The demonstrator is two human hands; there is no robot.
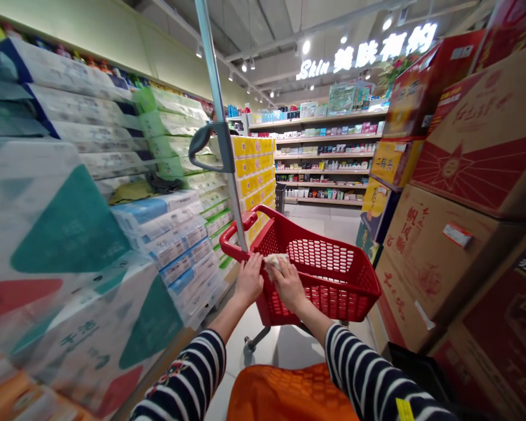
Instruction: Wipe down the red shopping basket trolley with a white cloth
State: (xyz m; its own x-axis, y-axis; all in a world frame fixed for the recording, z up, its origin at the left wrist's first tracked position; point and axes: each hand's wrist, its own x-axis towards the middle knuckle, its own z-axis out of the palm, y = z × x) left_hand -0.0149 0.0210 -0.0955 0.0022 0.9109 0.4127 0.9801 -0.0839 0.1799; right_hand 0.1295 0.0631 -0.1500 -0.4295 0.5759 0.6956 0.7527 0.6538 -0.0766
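Observation:
A red plastic shopping cart (328, 292) with perforated basket walls stands before me. Its metal pole (214, 64) rises from the left end and carries a grey handle (208, 146). My left hand (249, 280) grips the basket's near rim, just below the foot of the pole. Pressed against the same rim, a little to the right, a crumpled whitish cloth (275, 259) is bunched under the closed fingers of my right hand (289, 286). The fingers hide part of the cloth.
Stacked tissue packs (175, 234) line the left side, with yellow cartons (254, 169) beyond them. Tall cardboard boxes (429, 245) crowd the right. Shelves (324, 140) of small products stand at the back. An orange perforated surface (289, 392) is directly below me.

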